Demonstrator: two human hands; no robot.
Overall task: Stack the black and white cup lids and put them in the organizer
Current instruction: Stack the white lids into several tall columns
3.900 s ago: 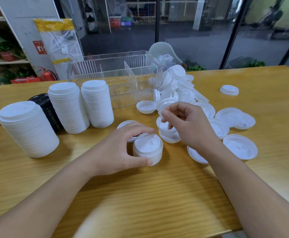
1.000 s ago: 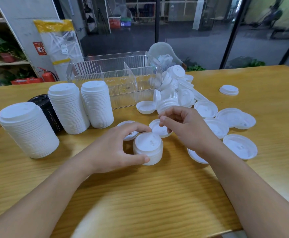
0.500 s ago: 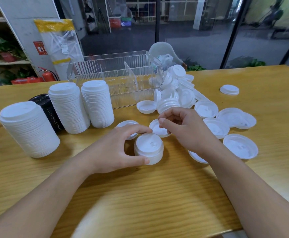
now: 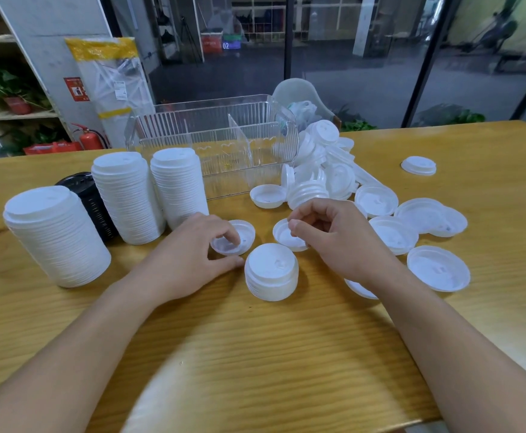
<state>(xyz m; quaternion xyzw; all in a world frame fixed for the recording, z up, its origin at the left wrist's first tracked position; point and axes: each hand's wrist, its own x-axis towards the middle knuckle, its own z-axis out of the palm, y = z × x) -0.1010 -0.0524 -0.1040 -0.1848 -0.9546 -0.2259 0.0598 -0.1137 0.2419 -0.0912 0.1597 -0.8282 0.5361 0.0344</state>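
Wood-grain table [image 4: 255,354] fills the view, with dark glass walls and a shelf of potted plants behind it. At the far left stands a tall stack of white lids [image 4: 55,239]. Just right of it a black lid stack [image 4: 91,204] lies partly hidden behind two more white stacks [image 4: 127,198] [image 4: 177,185] standing side by side. Behind these, toward the back of the table, sits the clear plastic organizer [image 4: 215,145], split by a divider into compartments; I see no lids inside it.

Nearer the front, the person's left hand [image 4: 189,260] pinches an upturned white lid [image 4: 233,237] between index finger and thumb, the lid lying on the table. Just right of that hand stands a short stack of white lids [image 4: 271,271], untouched, with the thumb tip close beside it. The right hand [image 4: 333,242] hovers over another upturned lid [image 4: 286,235], fingers curled inward; I cannot tell whether they grip it.

Farther right, loose white lids [image 4: 377,201] lie scattered, some heaped against the organizer's right end, most open side up. One single lid [image 4: 418,165] rests apart at the far right.
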